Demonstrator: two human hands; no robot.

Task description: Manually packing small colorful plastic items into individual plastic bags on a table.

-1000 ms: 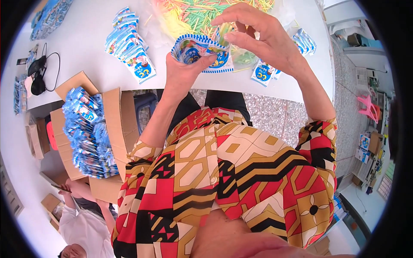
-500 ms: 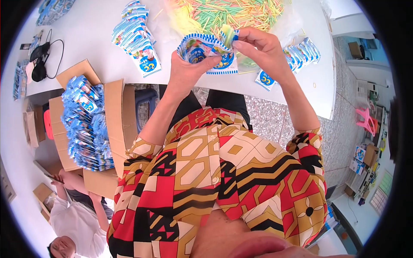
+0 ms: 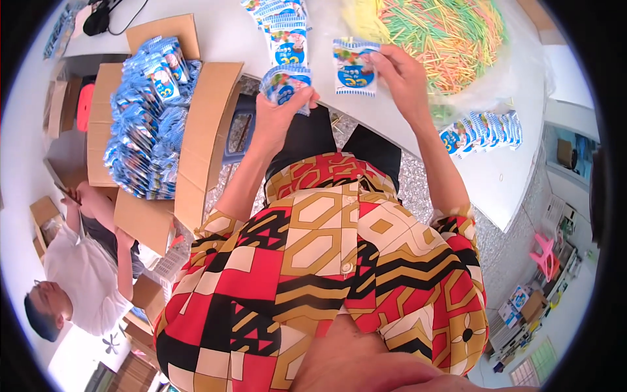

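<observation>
Over the white table's (image 3: 477, 189) front edge, my left hand (image 3: 282, 116) is closed on a small blue-and-white plastic packet (image 3: 285, 83), thumb on its front. My right hand (image 3: 403, 77) pinches the right edge of another such packet (image 3: 354, 68), held flat and apart from the left one. Just beyond my left hand lies an overlapping row of the same packets (image 3: 287, 42). A heap of thin pastel sticks (image 3: 444, 46), orange, green and yellow, rests on clear plastic beyond my right hand. A second fanned row of packets (image 3: 486, 132) is to its right.
At my left stands an open cardboard box (image 3: 206, 144) heaped with packets (image 3: 140, 130). A blue stool (image 3: 239, 134) is beside it under the table. A person in a white shirt (image 3: 85, 268) sits farther left. A pink stool (image 3: 544, 257) is at far right.
My hands have moved apart; before, they were together at the packets, with pale sticks by my right fingers. Now each holds a packet separately. The view has turned, shifting the table right.
</observation>
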